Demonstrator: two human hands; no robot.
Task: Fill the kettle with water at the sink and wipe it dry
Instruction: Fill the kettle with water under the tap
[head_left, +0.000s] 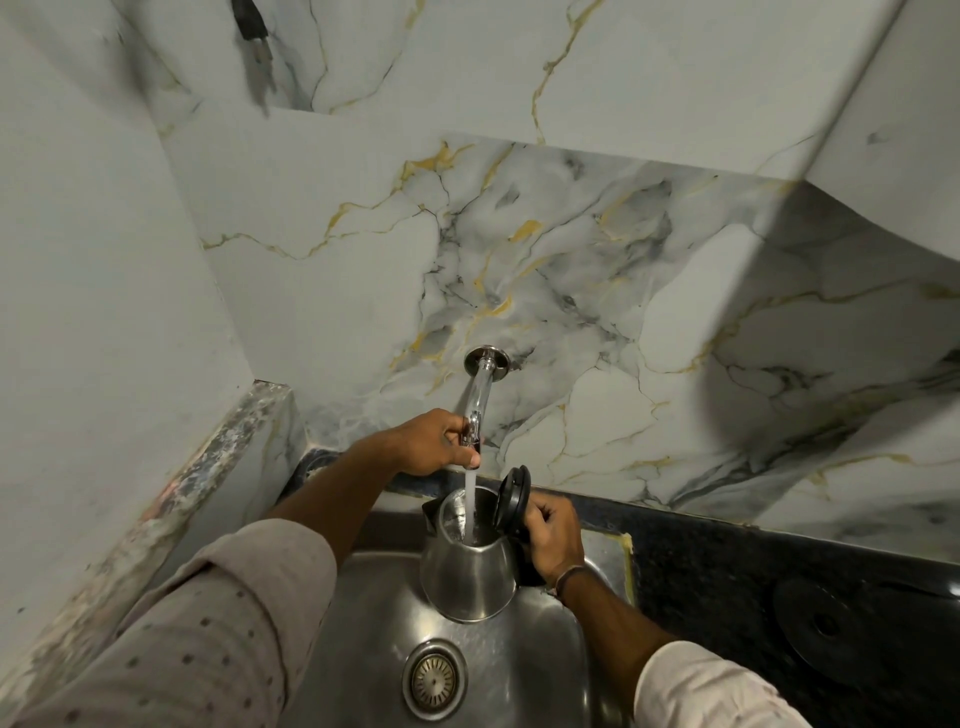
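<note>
Steel sink (566, 675): water runs into open-lidded steel kettle (467, 577). Right hand (553, 535) closed round its handle; left hand (434, 441) grips tap (475, 410).

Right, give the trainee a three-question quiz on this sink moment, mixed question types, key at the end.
1. True or false: the kettle has its lid shut.
2. Which hand is on the tap? A) left hand B) right hand C) neither
3. Fill in: water runs from the tap into the kettle, held over the ____.

Key: 1 false, the lid is flipped open. 2 A; the right hand holds the kettle at its handle side. 3 sink.
</note>
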